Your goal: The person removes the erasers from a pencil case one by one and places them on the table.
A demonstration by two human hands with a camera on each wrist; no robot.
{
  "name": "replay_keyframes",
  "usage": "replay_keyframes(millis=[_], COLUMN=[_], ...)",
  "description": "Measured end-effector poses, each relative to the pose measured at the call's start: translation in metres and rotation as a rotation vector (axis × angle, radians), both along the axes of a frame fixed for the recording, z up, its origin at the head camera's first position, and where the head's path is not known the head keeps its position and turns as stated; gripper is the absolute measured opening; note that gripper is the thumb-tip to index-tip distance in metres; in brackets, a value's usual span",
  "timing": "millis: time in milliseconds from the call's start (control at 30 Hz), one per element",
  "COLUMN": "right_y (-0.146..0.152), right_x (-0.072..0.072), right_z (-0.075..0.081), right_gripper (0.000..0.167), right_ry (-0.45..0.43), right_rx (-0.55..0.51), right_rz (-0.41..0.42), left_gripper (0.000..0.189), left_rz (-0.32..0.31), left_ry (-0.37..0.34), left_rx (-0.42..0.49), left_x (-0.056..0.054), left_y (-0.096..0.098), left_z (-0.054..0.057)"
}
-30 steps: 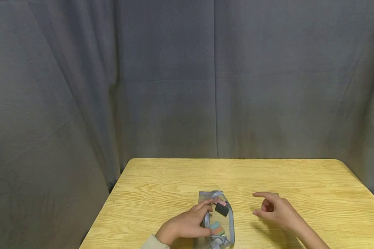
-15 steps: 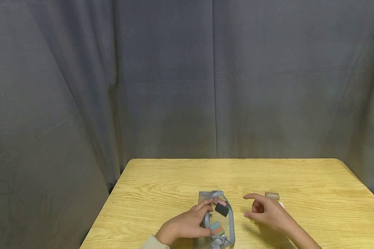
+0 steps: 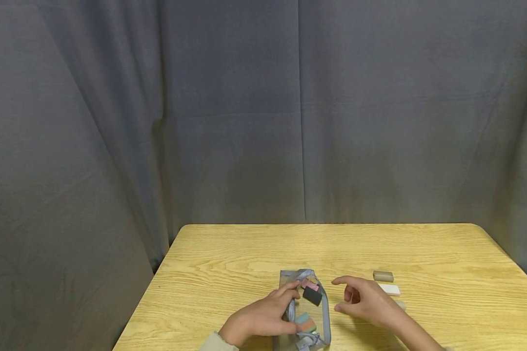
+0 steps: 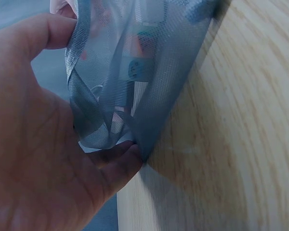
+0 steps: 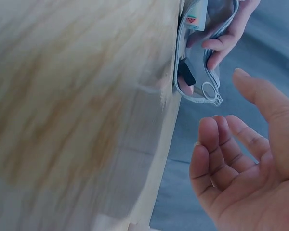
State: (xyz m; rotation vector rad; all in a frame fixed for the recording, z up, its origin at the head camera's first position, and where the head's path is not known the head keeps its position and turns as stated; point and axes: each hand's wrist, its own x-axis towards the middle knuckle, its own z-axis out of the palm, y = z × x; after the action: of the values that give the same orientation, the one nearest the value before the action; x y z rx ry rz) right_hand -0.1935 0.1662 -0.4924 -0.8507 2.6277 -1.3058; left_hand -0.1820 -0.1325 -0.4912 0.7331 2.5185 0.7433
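From here I watch the left hand (image 3: 265,312) grip the mesh pouch (image 3: 327,317), pink block (image 3: 308,284) and black block (image 3: 313,296) inside far, striped block (image 3: 306,322) near, the empty right hand (image 3: 365,301) half-spread.

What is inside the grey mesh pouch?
A pink block, a black rectangular block and a striped blue, orange and green block show; anything under the left hand is covered.

Bare hands (image 3: 265,312) and a plain, pale beige left sleeve (image 3: 219,342)

The left hand (image 5: 232,36) is holding a gray pouch (image 5: 196,100) with a black block (image 5: 187,72) inside; the right hand (image 5: 255,187) is hovering nearby.
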Motion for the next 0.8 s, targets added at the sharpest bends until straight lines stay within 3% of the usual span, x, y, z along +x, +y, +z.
replay_keyframes(millis=[333, 800], right_y=[-0.013, -0.029], right_x=[-0.003, -0.008], right_z=[-0.001, -0.006], right_gripper=[0.052, 0.044], right_ry=[0.028, 0.042], right_rx=[0.074, 0.101], right_rz=[0.011, 0.042], left_gripper=[0.08, 0.076], left_rz=[-0.007, -0.02], left_ry=[0.005, -0.011], left_rx=[0.002, 0.018], left_x=[0.001, 0.001], left_y=[-0.003, -0.003], left_z=[0.0, 0.002])
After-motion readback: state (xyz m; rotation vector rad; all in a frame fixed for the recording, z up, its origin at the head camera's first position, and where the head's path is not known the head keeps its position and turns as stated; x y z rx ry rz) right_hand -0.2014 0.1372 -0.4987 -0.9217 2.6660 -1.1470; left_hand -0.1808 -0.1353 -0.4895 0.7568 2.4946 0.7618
